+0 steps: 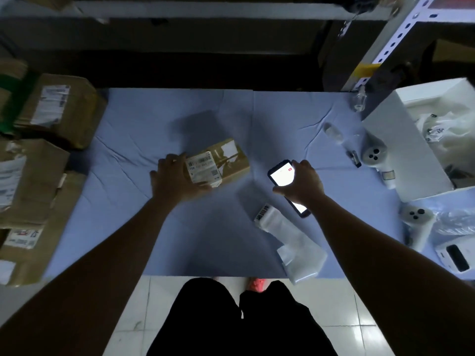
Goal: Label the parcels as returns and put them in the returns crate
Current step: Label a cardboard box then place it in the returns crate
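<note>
Two hands over blue-clothed table [133, 140]; left hand [174, 179] grips small cardboard parcel [223, 164] at its left end, fingers curled onto the labelled top, parcel resting mid-table; right hand [302, 185] holds handheld device [281, 176], screen lit, fingers wrapped round its edges; white plastic bag [293, 242] lies flat near the front edge; white open box [395, 150] at far right contains crumpled white bags [452, 132]; labelled cardboard cartons [61, 109] stacked at left.

The parcel [221, 165] lies on the table [144, 129], phone [281, 177] at its three o'clock, bag [290, 240] at five, stacked boxes [38, 176] at nine.
</note>
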`<state>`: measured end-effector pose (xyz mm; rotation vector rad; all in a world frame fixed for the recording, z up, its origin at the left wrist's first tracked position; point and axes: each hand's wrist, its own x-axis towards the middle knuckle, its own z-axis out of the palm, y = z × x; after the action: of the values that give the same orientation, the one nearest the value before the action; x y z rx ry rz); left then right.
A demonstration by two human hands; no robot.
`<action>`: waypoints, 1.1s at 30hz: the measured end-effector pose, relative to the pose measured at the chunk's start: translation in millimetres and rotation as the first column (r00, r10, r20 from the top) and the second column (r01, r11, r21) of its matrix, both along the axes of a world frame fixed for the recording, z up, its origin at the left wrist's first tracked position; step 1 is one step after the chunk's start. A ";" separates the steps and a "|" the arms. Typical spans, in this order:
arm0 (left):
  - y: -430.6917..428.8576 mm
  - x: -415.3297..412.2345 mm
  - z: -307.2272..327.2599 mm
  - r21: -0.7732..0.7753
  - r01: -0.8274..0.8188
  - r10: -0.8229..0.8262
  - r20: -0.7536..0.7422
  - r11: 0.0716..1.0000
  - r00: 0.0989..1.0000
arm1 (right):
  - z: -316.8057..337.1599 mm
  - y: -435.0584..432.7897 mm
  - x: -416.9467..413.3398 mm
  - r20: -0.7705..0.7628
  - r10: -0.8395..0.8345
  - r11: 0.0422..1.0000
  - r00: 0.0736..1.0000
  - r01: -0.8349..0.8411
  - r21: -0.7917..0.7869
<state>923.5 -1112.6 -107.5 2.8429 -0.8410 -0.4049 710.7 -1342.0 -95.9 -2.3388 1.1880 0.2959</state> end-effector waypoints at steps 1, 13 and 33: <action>-4.3 -6.3 2.1 -0.009 -0.005 0.006 0.110 1.000 0.994 | -5.6 -5.6 -1.4 -0.008 0.003 1.000 1.000 -0.003 0.005; -56.8 -116.2 -17.3 -0.371 0.186 -0.236 -0.096 0.910 0.967 | -41.4 -18.0 -4.2 -0.011 0.064 0.997 0.998 -0.064 -0.031; -53.9 -148.6 -42.3 -0.529 0.040 -0.249 -0.331 0.848 0.910 | -14.3 35.4 -38.1 0.144 0.045 0.978 0.989 -0.073 0.197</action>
<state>774.9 -1166.4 -149.8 2.1162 -0.9189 -0.6306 672.6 -1306.6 -110.2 -2.1821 0.9756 0.2574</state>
